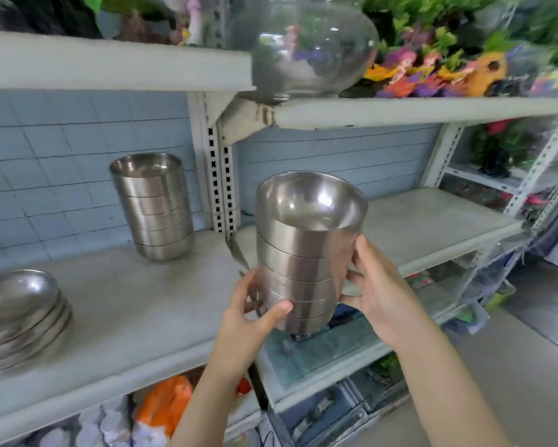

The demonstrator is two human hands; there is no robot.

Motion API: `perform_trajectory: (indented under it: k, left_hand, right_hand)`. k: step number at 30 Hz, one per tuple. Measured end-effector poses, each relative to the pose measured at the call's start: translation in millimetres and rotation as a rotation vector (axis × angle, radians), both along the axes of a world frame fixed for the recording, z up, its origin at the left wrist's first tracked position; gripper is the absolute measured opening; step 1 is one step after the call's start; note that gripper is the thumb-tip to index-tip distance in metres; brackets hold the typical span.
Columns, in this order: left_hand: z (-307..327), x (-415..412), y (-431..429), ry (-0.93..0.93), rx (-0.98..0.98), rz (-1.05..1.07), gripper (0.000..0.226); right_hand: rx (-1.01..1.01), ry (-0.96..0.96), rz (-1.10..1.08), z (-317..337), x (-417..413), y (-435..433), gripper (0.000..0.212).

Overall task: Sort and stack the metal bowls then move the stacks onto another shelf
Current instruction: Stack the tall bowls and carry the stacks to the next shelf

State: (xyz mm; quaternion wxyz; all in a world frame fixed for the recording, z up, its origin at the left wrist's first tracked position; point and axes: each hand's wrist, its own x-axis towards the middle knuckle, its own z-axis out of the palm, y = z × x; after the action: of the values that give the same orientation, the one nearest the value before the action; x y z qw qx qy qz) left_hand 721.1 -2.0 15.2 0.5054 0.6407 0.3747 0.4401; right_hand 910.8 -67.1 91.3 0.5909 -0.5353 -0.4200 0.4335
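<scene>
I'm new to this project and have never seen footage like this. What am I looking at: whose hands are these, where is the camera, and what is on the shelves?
There is no machine here. A person wears one wide-angle camera on the head, looking forward and down, so you see their own arms. The left hand and the right hand grip a stack of metal bowls from either side, lifted in front of the shelving. On the left shelf stands a second tall stack, and at the far left edge lies a pile of wider, shallower bowls. Another shelf lies to the right. A glass bowl sits on the shelf above, beside colourful flowers.
</scene>
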Motion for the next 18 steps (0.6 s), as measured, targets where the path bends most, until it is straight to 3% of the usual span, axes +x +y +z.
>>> perform_trajectory:
  k: [4, 7, 11, 14, 18]
  left_hand:
    - [-3.9, 52.4, -6.8, -0.008, -0.068, 0.001, 0.089]
    - [-4.2, 80.0, -1.1, 0.020, -0.103, 0.006, 0.081]
    - [-3.3, 102.2, 16.8, 0.050, -0.102, 0.083, 0.071]
    - [-7.0, 112.1, 34.8, 0.072, -0.119, 0.093, 0.079]
    - [-14.9, 121.6, 58.1, 0.119, -0.119, 0.116, 0.068]
  right_hand:
    - [-0.031, -0.044, 0.042, 2.5, 55.7, 0.4, 0.060]
    - [-0.053, -0.076, 0.078, 2.4, 86.8, 15.7, 0.071]
    - [0.005, -0.113, 0.216, -2.9, 112.2, 38.9, 0.071]
    - [0.040, -0.192, 0.282, -15.9, 130.1, 62.5, 0.088]
    - [0.048, -0.289, 0.301, -29.7, 145.9, 96.3, 0.102]
